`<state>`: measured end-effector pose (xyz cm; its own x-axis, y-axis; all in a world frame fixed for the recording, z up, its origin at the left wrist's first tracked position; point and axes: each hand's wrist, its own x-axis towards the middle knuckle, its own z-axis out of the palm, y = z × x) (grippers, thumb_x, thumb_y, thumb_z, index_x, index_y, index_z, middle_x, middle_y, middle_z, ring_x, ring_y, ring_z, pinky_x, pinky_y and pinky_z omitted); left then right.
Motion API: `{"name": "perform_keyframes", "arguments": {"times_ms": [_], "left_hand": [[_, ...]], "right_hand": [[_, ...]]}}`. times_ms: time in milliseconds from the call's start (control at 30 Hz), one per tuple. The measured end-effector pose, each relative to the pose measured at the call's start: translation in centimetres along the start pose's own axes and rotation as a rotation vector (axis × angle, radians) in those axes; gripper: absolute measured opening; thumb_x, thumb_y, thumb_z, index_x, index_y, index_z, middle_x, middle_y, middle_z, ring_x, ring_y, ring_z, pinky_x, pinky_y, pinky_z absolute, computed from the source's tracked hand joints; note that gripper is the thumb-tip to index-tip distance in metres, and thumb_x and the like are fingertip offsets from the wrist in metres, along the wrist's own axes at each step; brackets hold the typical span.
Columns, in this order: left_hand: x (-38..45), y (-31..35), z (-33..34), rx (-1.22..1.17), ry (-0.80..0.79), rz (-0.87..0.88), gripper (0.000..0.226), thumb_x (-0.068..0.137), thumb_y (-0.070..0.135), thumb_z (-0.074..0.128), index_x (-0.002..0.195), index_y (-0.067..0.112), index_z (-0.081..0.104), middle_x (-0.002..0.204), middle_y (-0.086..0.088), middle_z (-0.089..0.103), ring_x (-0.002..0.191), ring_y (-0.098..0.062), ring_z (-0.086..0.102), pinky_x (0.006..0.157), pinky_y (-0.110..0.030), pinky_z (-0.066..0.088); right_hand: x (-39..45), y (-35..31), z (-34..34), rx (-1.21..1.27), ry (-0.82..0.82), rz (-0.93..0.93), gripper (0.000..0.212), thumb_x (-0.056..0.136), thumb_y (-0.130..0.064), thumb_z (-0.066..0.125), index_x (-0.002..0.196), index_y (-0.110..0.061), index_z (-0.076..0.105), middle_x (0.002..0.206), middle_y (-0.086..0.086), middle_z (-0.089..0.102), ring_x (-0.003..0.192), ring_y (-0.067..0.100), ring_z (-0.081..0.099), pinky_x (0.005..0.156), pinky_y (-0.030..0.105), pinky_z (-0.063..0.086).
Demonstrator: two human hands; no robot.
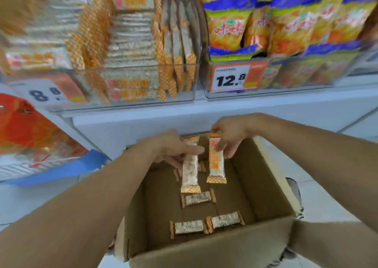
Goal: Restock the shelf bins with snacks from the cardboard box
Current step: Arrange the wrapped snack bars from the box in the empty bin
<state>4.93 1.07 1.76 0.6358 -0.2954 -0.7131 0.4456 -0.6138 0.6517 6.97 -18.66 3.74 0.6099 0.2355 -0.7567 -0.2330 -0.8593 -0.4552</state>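
Upper shelf bins point(131, 77) blurred (labels unreadable); left fingers point(173, 162) partly hidden

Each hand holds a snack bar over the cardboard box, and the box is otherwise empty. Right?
Not quite. The left hand and right hand each hold a snack bar, but the cardboard box isn't empty: the head view shows loose bars on its bottom.

open box point(266, 185), bin point(131, 69) packed near rim

Brown cardboard box point(266, 185). Snack bars point(190, 173) beneath the fingers point(219, 145): white wrappers with orange-and-white checked ends. Above the fingers, a clear bin point(131, 83) of like-patterned bars; chip bags point(227, 28) orange-yellow with blue and green tops; white price tag point(231, 79) with black numerals; pale blue-white shelf point(286, 108).
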Motion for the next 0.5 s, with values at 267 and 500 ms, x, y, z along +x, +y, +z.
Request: {"name": "perform_keyframes", "arguments": {"times_ms": [267,500], "left_hand": [[-9.3,7.5,-4.5,0.011,-0.015,0.291,0.012,0.103,0.016,0.053,0.110,0.007,0.056,0.127,-0.018,0.060,0.121,-0.035,0.060,0.101,-0.043,0.053],[-12.2,5.6,-5.7,-0.313,0.120,0.497,0.035,0.098,0.022,0.052,0.122,-0.004,0.055,0.120,-0.028,0.064,0.104,-0.043,0.064,0.094,-0.058,0.054]], "right_hand": [[-10.0,-3.8,-3.7,0.013,0.063,-0.129,0.030,0.091,-0.002,0.070,0.116,-0.001,0.054,0.108,0.016,0.073,0.083,0.023,0.077,0.065,0.023,0.059],[-14.5,-3.8,-4.5,0.188,0.258,-0.382,0.024,0.095,-0.007,0.065,0.115,-0.012,0.054,0.083,0.015,0.076,0.073,0.024,0.074,0.064,0.028,0.059]]}}
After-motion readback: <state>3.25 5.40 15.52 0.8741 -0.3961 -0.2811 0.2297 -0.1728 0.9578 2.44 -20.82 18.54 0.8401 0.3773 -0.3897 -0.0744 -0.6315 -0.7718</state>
